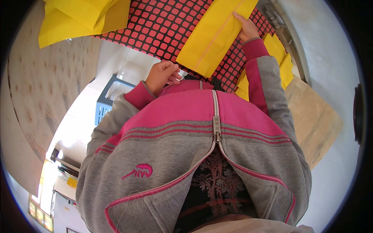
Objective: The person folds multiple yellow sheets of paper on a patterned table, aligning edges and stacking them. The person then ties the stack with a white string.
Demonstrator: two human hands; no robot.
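A long folded strip of yellow fabric-like material [215, 37], with a faint pink line along its length, lies slantwise on the red-and-black checked table cover [155, 27]. At its right edge my right hand [248, 29] grips it, thumb on top and the other fingers out of sight beneath. My left hand [163, 76] is by the table's near edge, left of the strip's near end and apart from it. Its fingers are curled in with the thumb against them; whether something small is between them cannot be seen.
A stack of yellow pieces [83, 19] overhangs the table at the far left. More yellow pieces [285, 66] lie right of my right forearm. A blue plastic basket [104, 106] stands below on the left. Wooden boards [314, 120] flank both sides.
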